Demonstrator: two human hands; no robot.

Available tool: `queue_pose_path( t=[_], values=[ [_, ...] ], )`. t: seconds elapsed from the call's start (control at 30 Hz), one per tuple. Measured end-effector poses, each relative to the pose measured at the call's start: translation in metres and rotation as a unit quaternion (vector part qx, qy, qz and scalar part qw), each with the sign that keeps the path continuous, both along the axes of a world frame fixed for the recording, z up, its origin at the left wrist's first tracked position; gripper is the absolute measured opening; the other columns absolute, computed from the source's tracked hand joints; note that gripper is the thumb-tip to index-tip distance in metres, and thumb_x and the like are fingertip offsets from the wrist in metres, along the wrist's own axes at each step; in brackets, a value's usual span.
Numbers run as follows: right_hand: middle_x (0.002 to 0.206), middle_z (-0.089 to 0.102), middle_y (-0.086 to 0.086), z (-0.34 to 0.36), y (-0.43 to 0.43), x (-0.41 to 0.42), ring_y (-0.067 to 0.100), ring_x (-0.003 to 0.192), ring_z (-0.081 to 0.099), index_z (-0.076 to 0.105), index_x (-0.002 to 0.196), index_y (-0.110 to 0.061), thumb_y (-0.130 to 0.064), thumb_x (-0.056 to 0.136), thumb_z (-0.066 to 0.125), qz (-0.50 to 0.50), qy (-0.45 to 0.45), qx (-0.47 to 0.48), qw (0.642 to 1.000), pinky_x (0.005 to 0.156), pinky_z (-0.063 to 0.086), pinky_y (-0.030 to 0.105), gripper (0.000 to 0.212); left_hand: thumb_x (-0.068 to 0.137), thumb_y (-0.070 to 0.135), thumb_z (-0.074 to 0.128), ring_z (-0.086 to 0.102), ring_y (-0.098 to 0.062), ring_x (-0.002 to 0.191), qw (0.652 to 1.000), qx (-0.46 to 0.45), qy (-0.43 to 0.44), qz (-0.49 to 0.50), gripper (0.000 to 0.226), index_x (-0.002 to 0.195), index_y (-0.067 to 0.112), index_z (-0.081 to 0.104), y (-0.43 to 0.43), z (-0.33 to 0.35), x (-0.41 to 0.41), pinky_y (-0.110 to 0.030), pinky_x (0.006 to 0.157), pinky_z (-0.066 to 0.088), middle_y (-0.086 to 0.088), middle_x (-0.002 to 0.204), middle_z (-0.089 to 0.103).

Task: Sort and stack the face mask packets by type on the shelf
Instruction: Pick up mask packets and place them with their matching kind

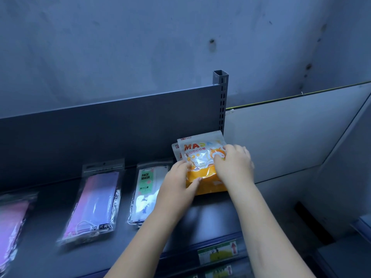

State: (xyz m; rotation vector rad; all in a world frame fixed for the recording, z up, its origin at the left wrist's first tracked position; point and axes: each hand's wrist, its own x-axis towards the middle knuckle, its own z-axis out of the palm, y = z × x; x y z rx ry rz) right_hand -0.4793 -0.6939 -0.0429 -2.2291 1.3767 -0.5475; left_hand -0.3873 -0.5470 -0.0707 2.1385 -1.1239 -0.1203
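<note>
Top orange packet [200, 155] sits at the far right end of the shelf [210, 213], straight ahead of both hands. Its long axis runs front to back, printed top toward the back panel [100, 133], orange bottom toward us. We see it lying over a second orange packet [174, 149], whose corner pokes out just to the left, so the two are not squared. Left hand [178, 177] grips the near-left corner, thumb laid on the face, fingers curled at the left edge. Right hand [234, 163] is bent over the right edge with fingertips on the printed face. Its thumb is hidden and the hand is blurred, so we judge it a hold rather than a flat press. The packet lies between the hands, neither clearly nearer. Our reading: the step is squaring this packet on its pile, which calls for a small sideways shift, with the slotted post [221, 101] standing close behind the pile's right corner. Shelf surface is dark and flat, and we expect the film to slide easily on it. Room: a green packet [144, 189] lies just beside the left wrist, a purple packet [94, 203] farther left, a pink packet [12, 217] at the frame edge, each apart from the next. A white panel [291, 133] stands beyond the shelf end, and price labels [217, 252] sit on the front rail below.
</note>
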Motion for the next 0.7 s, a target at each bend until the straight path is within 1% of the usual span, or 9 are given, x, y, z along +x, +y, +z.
queue_pose_path(
  t=[0.1,0.2,0.3,0.37,0.43,0.5,0.57,0.63,0.7],
  values=[
    [0.160,0.047,0.006,-0.001,0.013,0.008,0.029,0.159,0.020,0.057,0.146,-0.018,-0.034,0.100,0.053,0.011,-0.021,-0.052,0.998,0.127,0.021,0.048,0.049,0.095,0.040,0.070,0.041,-0.014,0.146,1.000,0.000,0.012,0.005,0.059,0.146,0.015,0.054,-0.001,-0.002,0.001,-0.031,0.117,0.036,0.004,0.159,0.044],
    [0.163,0.043,0.004,-0.002,0.025,0.013,0.028,0.161,0.016,0.056,0.145,-0.018,-0.032,0.100,0.052,0.036,-0.024,-0.067,0.997,0.128,0.015,0.047,0.047,0.089,0.052,0.068,0.044,-0.018,0.144,1.000,0.010,0.019,0.015,0.068,0.146,0.017,0.053,0.000,-0.002,0.002,-0.041,0.115,0.041,0.004,0.158,0.045],
    [0.164,0.043,0.003,-0.003,0.028,0.012,0.027,0.161,0.015,0.056,0.144,-0.017,-0.033,0.100,0.053,0.037,-0.029,-0.067,0.997,0.129,0.014,0.048,0.047,0.083,0.059,0.062,0.048,-0.018,0.139,1.000,0.018,0.013,0.022,0.071,0.142,0.021,0.055,0.001,-0.005,0.005,-0.041,0.111,0.045,0.006,0.152,0.049],
    [0.164,0.043,0.003,-0.003,0.030,0.012,0.026,0.161,0.016,0.055,0.146,-0.016,-0.033,0.101,0.055,0.049,-0.045,-0.069,0.995,0.128,0.014,0.047,0.049,0.086,0.057,0.064,0.049,-0.018,0.137,1.000,0.015,0.005,0.018,0.064,0.138,0.022,0.057,0.001,-0.005,0.006,-0.040,0.112,0.045,0.006,0.149,0.052],
    [0.165,0.042,0.003,-0.001,0.033,0.013,0.025,0.162,0.016,0.050,0.153,-0.016,-0.035,0.103,0.054,0.087,-0.056,-0.073,0.992,0.129,0.014,0.045,0.054,0.092,0.051,0.064,0.045,-0.018,0.141,1.000,0.005,-0.016,0.024,0.058,0.141,0.020,0.057,0.003,-0.002,0.007,-0.034,0.118,0.038,0.005,0.152,0.052],
    [0.167,0.039,0.001,0.001,0.039,0.016,0.023,0.162,0.014,0.042,0.158,-0.016,-0.040,0.106,0.049,0.137,-0.047,-0.081,0.986,0.129,0.016,0.044,0.058,0.097,0.053,0.053,0.036,-0.021,0.151,0.998,0.005,-0.044,0.045,0.063,0.149,0.019,0.051,0.007,0.004,0.012,-0.038,0.122,0.032,0.002,0.159,0.047],
    [0.170,0.032,-0.001,0.002,0.045,0.018,0.020,0.162,0.011,0.034,0.162,-0.016,-0.042,0.109,0.043,0.182,-0.033,-0.070,0.980,0.129,0.017,0.041,0.060,0.101,0.055,0.044,0.023,-0.023,0.159,0.997,0.027,-0.049,0.059,0.067,0.158,0.019,0.039,0.013,0.013,0.020,-0.043,0.128,0.022,0.001,0.168,0.036],
    [0.173,0.027,-0.001,0.004,0.054,0.022,0.018,0.162,0.010,0.029,0.164,-0.016,-0.044,0.110,0.039,0.211,-0.021,-0.051,0.976,0.130,0.015,0.038,0.061,0.106,0.053,0.041,0.011,-0.020,0.161,0.993,0.061,-0.071,0.065,0.066,0.162,0.020,0.031,0.022,0.019,0.032,-0.042,0.129,0.011,0.004,0.172,0.025],
    [0.174,0.024,-0.002,0.006,0.065,0.028,0.018,0.162,0.009,0.026,0.165,-0.017,-0.046,0.110,0.035,0.224,-0.011,-0.045,0.973,0.130,0.015,0.038,0.062,0.106,0.054,0.038,0.007,-0.019,0.162,0.988,0.077,-0.106,0.078,0.067,0.164,0.021,0.028,0.036,0.028,0.044,-0.042,0.129,0.007,0.005,0.173,0.020]
  ],
)
